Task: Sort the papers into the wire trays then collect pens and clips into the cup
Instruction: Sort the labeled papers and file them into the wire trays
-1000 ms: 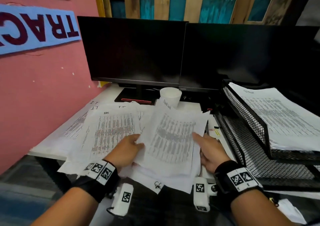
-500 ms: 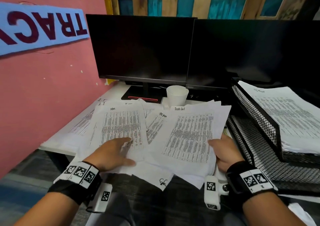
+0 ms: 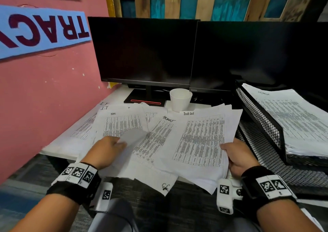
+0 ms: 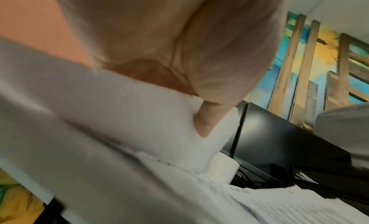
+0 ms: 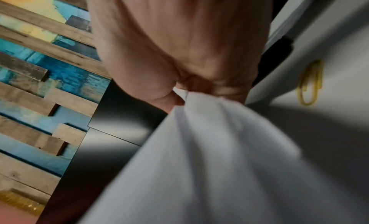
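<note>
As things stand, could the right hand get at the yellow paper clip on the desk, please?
Probably not yet: the right hand grips the Task List sheets, so its fingers are occupied. The yellow paper clip lies uncovered on the desk beside it.

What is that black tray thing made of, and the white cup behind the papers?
The black tray looks like metal wire mesh with a matte dark coating: its wall is a fine see-through grid inside a solid rim. The white cup looks like paper or foam, matte and plain, with a thin rolled lip; which one I cannot tell.
</note>
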### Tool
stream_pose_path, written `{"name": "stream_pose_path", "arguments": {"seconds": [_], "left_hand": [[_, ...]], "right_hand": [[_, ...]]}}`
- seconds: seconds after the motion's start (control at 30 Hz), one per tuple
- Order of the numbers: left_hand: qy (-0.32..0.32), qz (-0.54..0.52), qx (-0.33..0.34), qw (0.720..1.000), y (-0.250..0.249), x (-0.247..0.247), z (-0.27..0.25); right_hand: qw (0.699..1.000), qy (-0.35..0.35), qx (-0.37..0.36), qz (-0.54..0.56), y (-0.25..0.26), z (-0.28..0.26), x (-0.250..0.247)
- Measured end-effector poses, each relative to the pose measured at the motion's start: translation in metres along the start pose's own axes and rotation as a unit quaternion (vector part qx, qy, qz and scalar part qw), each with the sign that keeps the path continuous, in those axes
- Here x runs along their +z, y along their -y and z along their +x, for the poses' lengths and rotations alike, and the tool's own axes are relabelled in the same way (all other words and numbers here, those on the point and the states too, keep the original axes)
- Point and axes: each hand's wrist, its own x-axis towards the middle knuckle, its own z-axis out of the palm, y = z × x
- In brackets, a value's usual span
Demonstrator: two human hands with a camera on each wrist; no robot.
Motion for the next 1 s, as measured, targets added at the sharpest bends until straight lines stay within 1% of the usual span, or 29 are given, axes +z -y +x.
{"name": "stream_pose_path", "arguments": {"seconds": [0.03, 0.07, 0.1, 0.13, 0.2, 0.27, 0.33, 0.43, 0.47, 0.53, 0.6, 0.7, 0.73, 0.8, 0.87, 0.9, 0.93, 1.0], "left_hand": [[-0.029, -0.026, -0.009, 0.999, -0.002, -0.005, 0.0], [-0.064, -0.051, -0.007, 0.997, -0.005, -0.01, -0.001], [-0.085, -0.068, 0.003, 0.994, -0.01, -0.013, -0.002], [-0.099, -0.081, 0.014, 0.992, -0.017, -0.015, -0.005], [-0.083, -0.085, 0.041, 0.992, -0.035, -0.013, -0.01], [-0.041, -0.063, 0.088, 0.993, -0.055, -0.004, -0.016], [0.033, -0.044, 0.133, 0.99, -0.073, 0.012, -0.024], [0.133, -0.023, 0.195, 0.972, -0.09, 0.043, -0.031], [0.16, 0.0, 0.217, 0.963, -0.094, 0.053, -0.032], [0.191, 0.054, 0.249, 0.948, -0.101, 0.069, -0.034], [0.209, 0.064, 0.248, 0.944, -0.106, 0.076, -0.036], [0.214, 0.026, 0.239, 0.947, -0.105, 0.076, -0.032], [0.223, 0.006, 0.229, 0.948, -0.101, 0.076, -0.029], [0.266, -0.036, 0.19, 0.944, -0.093, 0.073, -0.024], [0.301, -0.076, 0.157, 0.937, -0.09, 0.064, -0.022], [0.295, -0.094, 0.148, 0.939, -0.088, 0.057, -0.021], [0.274, -0.112, 0.139, 0.945, -0.084, 0.051, -0.018], [0.191, -0.124, 0.102, 0.968, -0.074, 0.04, -0.007]], "right_hand": [[1.0, 0.002, 0.001, 0.002, 0.0, -0.001, 0.0], [1.0, 0.006, 0.002, 0.004, 0.001, -0.003, 0.001], [1.0, 0.01, 0.003, 0.006, 0.001, -0.005, 0.002], [1.0, 0.014, 0.006, 0.011, 0.001, -0.006, 0.004], [0.999, 0.023, 0.014, 0.018, 0.0, -0.009, 0.009], [0.999, 0.032, 0.024, 0.033, 0.0, -0.012, 0.017], [0.997, 0.041, 0.031, 0.055, 0.0, -0.016, 0.025], [0.994, 0.048, 0.031, 0.089, -0.001, -0.02, 0.033], [0.994, 0.055, 0.026, 0.092, -0.003, -0.019, 0.034], [0.994, 0.061, 0.013, 0.088, -0.005, -0.017, 0.035], [0.994, 0.06, 0.013, 0.095, -0.006, -0.014, 0.033], [0.99, 0.071, 0.038, 0.114, -0.011, -0.008, 0.025], [0.99, 0.081, 0.036, 0.108, -0.012, -0.007, 0.023], [0.993, 0.096, 0.016, 0.071, -0.014, -0.009, 0.025], [0.996, 0.087, -0.005, 0.03, -0.017, -0.008, 0.027], [0.997, 0.074, -0.008, 0.02, -0.018, -0.007, 0.028], [0.998, 0.063, -0.011, 0.015, -0.019, -0.006, 0.028], [0.998, 0.051, -0.022, 0.004, -0.02, -0.003, 0.027]]}}
